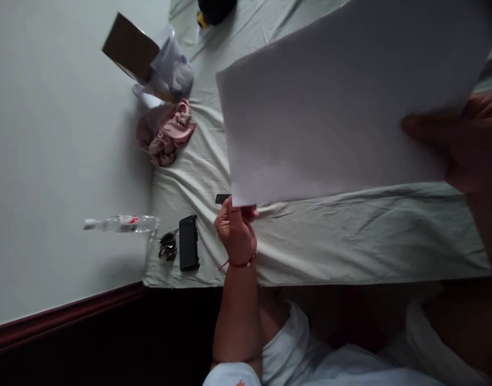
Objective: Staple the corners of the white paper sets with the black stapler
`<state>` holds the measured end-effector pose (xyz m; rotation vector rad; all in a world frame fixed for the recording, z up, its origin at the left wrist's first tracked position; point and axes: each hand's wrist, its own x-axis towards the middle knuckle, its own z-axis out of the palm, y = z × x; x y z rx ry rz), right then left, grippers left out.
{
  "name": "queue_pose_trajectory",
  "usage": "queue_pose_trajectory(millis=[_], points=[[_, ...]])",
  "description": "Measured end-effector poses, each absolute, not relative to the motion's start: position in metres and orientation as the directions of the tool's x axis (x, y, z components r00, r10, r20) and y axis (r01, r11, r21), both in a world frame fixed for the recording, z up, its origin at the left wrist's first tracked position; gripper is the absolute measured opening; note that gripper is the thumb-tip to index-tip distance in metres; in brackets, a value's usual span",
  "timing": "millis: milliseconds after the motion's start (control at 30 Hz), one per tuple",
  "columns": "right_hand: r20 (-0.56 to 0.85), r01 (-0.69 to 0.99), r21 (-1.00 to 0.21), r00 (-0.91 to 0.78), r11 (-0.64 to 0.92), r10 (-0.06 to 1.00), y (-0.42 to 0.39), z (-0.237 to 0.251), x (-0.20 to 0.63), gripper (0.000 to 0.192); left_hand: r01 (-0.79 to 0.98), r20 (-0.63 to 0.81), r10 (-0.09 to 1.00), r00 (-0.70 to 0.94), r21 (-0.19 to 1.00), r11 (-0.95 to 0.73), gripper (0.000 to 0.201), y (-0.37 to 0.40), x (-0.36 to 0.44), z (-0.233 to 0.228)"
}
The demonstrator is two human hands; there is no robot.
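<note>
A large white sheet of paper (pixel 334 118) is held up over the cloth-covered table, filling the upper right of the view. My left hand (pixel 237 228), with a red string bracelet at the wrist, pinches the sheet's near left corner. On the right side, my right hand (pixel 471 142) grips the paper with the thumb on top; its other fingers are hidden beneath and the hand is blurred. Just behind the left fingers a small black object (pixel 222 199) shows in part, mostly covered by the hand and paper.
Left of my left hand lie a black case (pixel 188 243), a bunch of keys (pixel 168 245) and a clear plastic bottle (pixel 127 223). Farther back are a pink cloth (pixel 171 134), a clear plastic container (pixel 173 69), brown cardboard (pixel 132 47) and a black-and-yellow object (pixel 213 10). A wall (pixel 60 150) borders the left.
</note>
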<state>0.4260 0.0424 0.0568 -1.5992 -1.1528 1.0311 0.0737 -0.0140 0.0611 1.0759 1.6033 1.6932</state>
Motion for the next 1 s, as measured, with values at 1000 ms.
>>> queue_pose_trajectory(millis=[1000], points=[[-0.286, 0.441, -0.757, 0.439, -0.482, 0.852, 0.04, 0.108, 0.397, 0.041, -0.119, -0.362, 0.904, -0.228, 0.932, 0.343, 0.053, -0.013, 0.079, 0.058]])
